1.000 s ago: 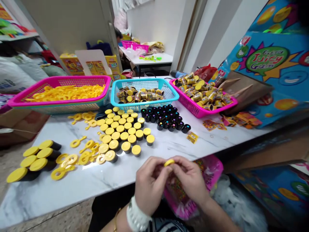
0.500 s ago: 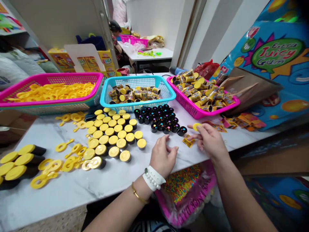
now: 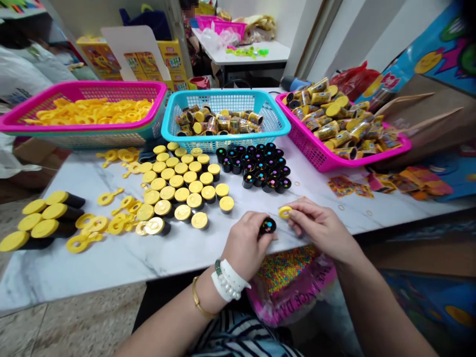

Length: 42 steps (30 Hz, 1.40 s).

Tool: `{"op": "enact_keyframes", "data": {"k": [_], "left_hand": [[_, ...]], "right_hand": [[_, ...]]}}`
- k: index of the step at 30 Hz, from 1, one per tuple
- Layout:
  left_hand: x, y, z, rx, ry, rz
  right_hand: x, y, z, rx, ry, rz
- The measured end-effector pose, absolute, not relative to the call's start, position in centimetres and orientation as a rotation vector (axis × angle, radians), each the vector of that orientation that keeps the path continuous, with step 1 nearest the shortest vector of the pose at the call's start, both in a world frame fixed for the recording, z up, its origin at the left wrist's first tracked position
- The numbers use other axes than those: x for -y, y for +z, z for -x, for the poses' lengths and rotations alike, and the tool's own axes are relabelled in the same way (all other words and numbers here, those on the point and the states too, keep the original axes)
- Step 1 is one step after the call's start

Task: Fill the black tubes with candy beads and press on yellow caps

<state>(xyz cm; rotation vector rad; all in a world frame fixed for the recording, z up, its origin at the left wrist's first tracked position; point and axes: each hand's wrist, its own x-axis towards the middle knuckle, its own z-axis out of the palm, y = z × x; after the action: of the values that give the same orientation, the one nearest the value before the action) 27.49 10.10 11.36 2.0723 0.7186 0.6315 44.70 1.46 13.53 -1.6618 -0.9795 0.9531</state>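
Near the table's front edge, my left hand [image 3: 247,240] is wrapped round a black cup [image 3: 268,225] with colourful bits at its open top. Just to the right, my right hand [image 3: 320,225] pinches a yellow lid [image 3: 285,212], a small gap away from the cup. Beyond my hands stands a cluster of open black cups [image 3: 260,177], also with coloured bits inside. To their left are rows of black cups with yellow lids [image 3: 182,194], upright. Yellow ring-shaped pieces [image 3: 107,197] lie farther left.
A pink basket [image 3: 84,128] of yellow pieces, a turquoise basket [image 3: 225,141] and a pink basket [image 3: 320,161] of wrapped tubes line the back. Orange packets [image 3: 422,181] lie at the right. A bin of coloured balls [image 3: 286,272] sits below the table edge. A person is partly visible behind.
My left hand has taken hold of a black cup. My right hand has drawn nearer to it with the yellow lid. The camera view has tilted down.
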Motion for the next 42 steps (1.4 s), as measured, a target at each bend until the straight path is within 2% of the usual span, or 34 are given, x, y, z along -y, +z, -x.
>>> {"op": "enact_keyframes", "data": {"k": [6, 12, 20, 27, 30, 36, 42], "left_hand": [[-9.7, 11.3, -25.5, -0.785, 0.594, -2.107], [-9.5, 11.2, -25.8, -0.778, 0.535, -2.129], [-9.6, 12.3, -25.2, -0.736, 0.459, -2.120], [-10.6, 14.1, -25.3, -0.615, 0.307, -1.816], [-10.1, 13.5, -25.3, -0.623, 0.349, -1.790], [-8.3, 11.7, -25.0, -0.748, 0.722, -2.053], [-8.4, 11.5, -25.3, -0.700, 0.652, -2.227]], "right_hand": [[-1.2, 14.1, -43.8, 0.818, 1.317, 1.610], [-2.5, 15.1, -41.8, 0.884, 1.191, 1.693], [-2.3, 14.3, -41.6, 0.894, 1.214, 1.665], [-1.9, 13.9, -41.3, 0.867, 1.270, 1.641], [-1.9, 13.6, -41.3, 0.860, 1.283, 1.607], [-2.2, 13.3, -41.5, 0.896, 1.317, 1.607], [-2.2, 13.1, -41.9, 0.845, 1.394, 1.542]]}}
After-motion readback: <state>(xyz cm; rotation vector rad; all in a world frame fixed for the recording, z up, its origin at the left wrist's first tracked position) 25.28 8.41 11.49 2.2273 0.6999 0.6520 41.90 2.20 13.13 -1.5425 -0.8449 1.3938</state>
